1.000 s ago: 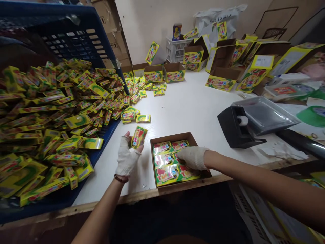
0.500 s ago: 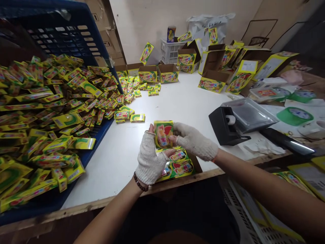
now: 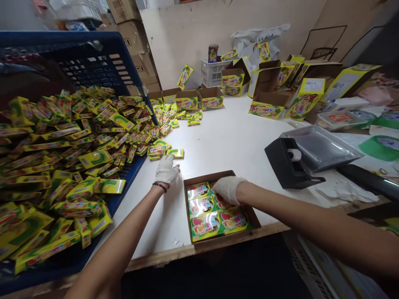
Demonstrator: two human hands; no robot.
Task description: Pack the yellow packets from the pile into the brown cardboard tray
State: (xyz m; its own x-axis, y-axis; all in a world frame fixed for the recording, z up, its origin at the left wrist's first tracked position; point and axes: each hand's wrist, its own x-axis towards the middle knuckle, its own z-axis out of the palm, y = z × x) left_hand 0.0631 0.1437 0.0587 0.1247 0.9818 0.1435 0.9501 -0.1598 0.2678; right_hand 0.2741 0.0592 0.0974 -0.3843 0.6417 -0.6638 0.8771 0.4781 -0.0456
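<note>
- A blue crate [image 3: 93, 62] on the left spills yellow packets [image 3: 77, 141] over its low edge onto the white bench [image 3: 224, 137].
- At the far side stand open yellow cartons [image 3: 212, 99], with a white basket [image 3: 213, 70] behind them; on the right sits a black tape dispenser [image 3: 288, 166] with a grey tray [image 3: 321, 145] just beyond it.
- The brown box [image 3: 188, 207] lies near the front edge, between the two forearms, its long axis running near to far and tilted a little to the right.
- Inside the box, packets [image 3: 202, 207] lie flat in two columns, faces up, green and yellow with red fruit and lettering.
- The gloved right hand [image 3: 229, 189] rests on the far right packets in the box; its fingers press down flat and grip nothing that I can see.
- The gloved left hand [image 3: 166, 169] reaches far-left of the box, just short of loose packets [image 3: 165, 150] at the edge of the spill; its fingers are loosely curled, with nothing in them.
</note>
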